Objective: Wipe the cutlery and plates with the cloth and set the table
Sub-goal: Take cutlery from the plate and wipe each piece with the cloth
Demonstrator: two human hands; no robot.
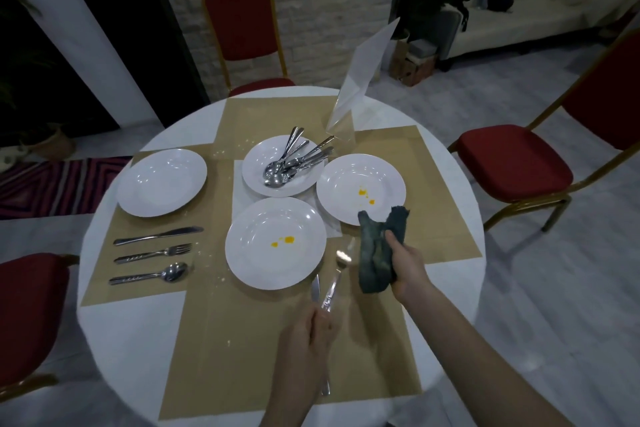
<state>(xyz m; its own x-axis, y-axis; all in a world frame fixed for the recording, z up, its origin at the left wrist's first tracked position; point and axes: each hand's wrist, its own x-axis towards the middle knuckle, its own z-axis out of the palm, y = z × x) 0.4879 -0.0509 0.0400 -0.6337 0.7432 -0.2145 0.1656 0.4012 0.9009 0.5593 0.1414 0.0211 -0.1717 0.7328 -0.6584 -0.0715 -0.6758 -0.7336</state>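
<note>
The left hand (306, 333) grips two pieces of cutlery by their handles: a fork (337, 276) and a knife (315, 288). Both point away from the person, up toward the middle of the table (114, 329). The fork tip is blurry, so it may be moving. The long way of the fork runs from the left hand up and a little to the right.

The right hand (408, 265) holds a dark cloth (379, 250) bunched in its fingers. The cloth hangs just beside the fork tip, on its right side. So the cloth is the nearest thing to the fork, and the right hand only has to go a little way left to wipe it.

A plate with yellow spots (275, 243) sits just left of the fork. Another spotted plate (360, 189) sits just behind the cloth. A plate full of spoons and forks (280, 166) is farther back. On the left side, a clean plate (161, 182) lies with a knife, fork and spoon (152, 255) set out beside it, toward the person.

I think the wiping of the fork comes next, with the cloth sliding along its length.
</note>
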